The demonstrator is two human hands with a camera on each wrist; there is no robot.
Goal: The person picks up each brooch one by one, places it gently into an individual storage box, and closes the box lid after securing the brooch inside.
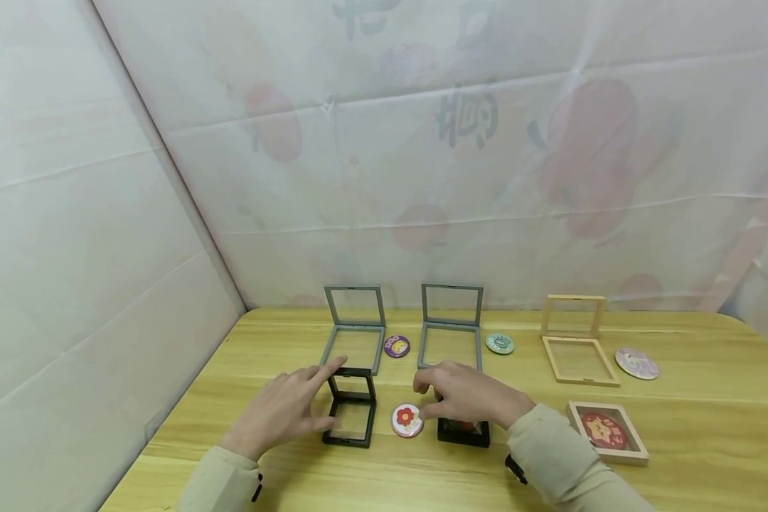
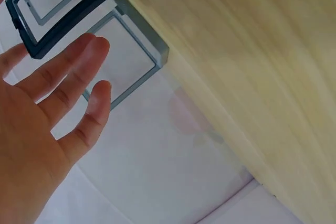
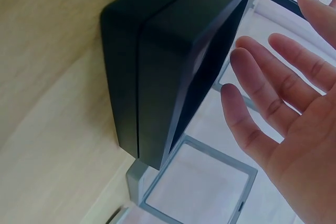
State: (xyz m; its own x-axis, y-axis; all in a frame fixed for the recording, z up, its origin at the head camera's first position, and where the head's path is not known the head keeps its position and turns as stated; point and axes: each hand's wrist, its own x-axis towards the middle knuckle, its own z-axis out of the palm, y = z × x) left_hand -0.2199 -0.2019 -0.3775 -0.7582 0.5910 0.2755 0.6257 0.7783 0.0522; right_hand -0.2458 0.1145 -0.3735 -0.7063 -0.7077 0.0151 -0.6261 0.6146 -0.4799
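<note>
My left hand (image 1: 286, 407) is beside a small black display frame (image 1: 349, 442) that stands unfolded, its lid upright. The index finger and thumb spread around its left side; whether they touch it I cannot tell. In the left wrist view, loosely bent fingers (image 2: 97, 100) show near the black lid. My right hand (image 1: 470, 392) hovers over a closed black display frame (image 1: 464, 435), partly hiding it; something red shows inside. Seen from the right wrist, its fingers (image 3: 236, 106) are apart from that frame. A round badge with a red flower (image 1: 406, 418) lies between the hands, near the right thumb.
Behind stand two unfolded grey frames (image 1: 382, 348) (image 1: 479, 348), with a purple badge (image 1: 397, 346) and a green badge (image 1: 500, 344) beside them. On the right are an unfolded tan frame (image 1: 585, 381), a pale badge (image 1: 637, 363) and a closed frame (image 1: 627, 455) holding a red badge.
</note>
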